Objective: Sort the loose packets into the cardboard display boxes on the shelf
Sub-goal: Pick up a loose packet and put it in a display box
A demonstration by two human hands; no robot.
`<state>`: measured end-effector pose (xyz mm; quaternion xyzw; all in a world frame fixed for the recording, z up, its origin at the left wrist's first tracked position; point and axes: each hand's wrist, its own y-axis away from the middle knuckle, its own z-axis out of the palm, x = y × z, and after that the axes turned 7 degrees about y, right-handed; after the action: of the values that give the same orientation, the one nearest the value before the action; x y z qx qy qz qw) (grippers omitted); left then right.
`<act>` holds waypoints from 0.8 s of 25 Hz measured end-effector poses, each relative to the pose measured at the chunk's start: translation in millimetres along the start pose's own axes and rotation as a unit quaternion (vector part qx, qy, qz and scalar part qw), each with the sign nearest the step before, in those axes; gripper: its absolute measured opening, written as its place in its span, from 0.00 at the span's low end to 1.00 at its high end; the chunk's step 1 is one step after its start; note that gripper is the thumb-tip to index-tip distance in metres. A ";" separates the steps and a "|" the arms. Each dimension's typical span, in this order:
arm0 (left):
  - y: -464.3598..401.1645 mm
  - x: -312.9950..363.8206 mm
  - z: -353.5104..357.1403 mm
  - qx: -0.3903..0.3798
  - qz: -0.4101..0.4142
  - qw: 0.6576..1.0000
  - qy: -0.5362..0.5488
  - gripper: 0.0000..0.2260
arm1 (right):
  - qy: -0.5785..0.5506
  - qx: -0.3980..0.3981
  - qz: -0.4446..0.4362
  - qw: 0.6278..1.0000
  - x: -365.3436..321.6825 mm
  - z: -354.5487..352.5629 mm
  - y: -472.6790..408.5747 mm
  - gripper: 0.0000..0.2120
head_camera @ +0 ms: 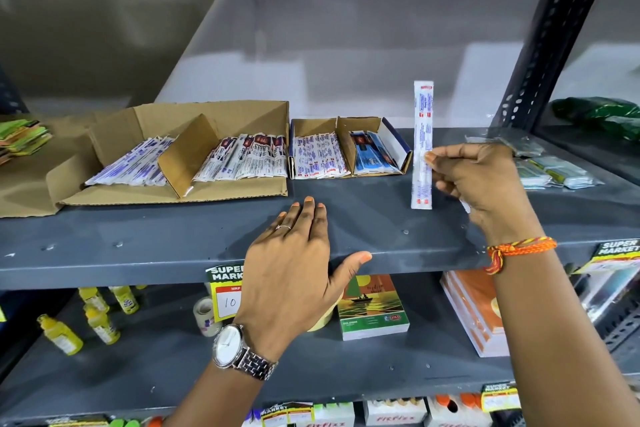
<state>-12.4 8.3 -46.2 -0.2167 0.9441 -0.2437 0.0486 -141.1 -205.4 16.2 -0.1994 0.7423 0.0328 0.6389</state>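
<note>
My right hand [485, 184] pinches a long white packet [422, 135] with blue and red print and holds it upright above the grey shelf [173, 236], just right of the small display box [391, 139]. That box has two compartments: white packets on the left, blue ones on the right. A large cardboard box [207, 118] further left holds several white packets on both sides of a slanted divider. My left hand [298, 253] lies flat on the shelf's front edge, fingers spread, with nothing in it.
Loose clear-wrapped packets [550, 170] lie on the shelf at the far right, by a black perforated upright [550, 31]. Colourful cards [24, 139] are stacked at far left. The lower shelf holds yellow bottles [100, 319], tape rolls, a green notebook [374, 308] and orange books [478, 308].
</note>
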 end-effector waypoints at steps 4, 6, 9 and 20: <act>0.8 2.0 -0.1 0.006 -0.004 1.000 0.000 0.41 | -0.071 -0.063 -0.006 0.995 -7.3 17.1 15.5 0.05; 2.8 1.0 -1.3 0.009 -0.020 1.000 0.001 0.42 | -0.065 -0.083 -0.013 0.994 -10.6 23.5 18.5 0.06; 9.8 -12.9 -4.9 0.021 -0.033 0.999 -0.007 0.41 | -0.037 -0.106 -0.020 0.993 -18.7 36.1 18.6 0.06; 16.9 -28.8 -0.8 0.030 -0.046 0.998 0.002 0.40 | 0.398 -0.085 -0.155 0.900 -63.6 145.9 -42.0 0.08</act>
<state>6.9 34.4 -54.0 -0.2580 0.9255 -0.2742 0.0423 16.2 -183.6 59.5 -0.3620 0.8889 -0.0854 0.2673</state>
